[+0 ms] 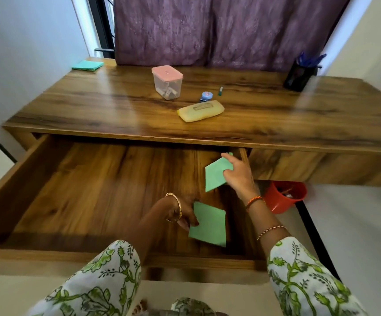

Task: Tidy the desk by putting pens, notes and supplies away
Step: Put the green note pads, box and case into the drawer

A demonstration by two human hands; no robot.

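The wide wooden drawer under the desk is pulled out. Both hands are inside it at its right end. My left hand grips a green paper note near the drawer's front. My right hand holds a second green note farther back, close to the drawer's right wall. On the desk top lie a yellow pouch, a small blue round item, a small green item and a clear box with a pink lid. A black pen holder with blue pens stands at the back right.
A folded teal cloth lies at the desk's back left corner. A red bin with scraps sits on the floor right of the drawer. A purple curtain hangs behind the desk, and walls close in on both sides.
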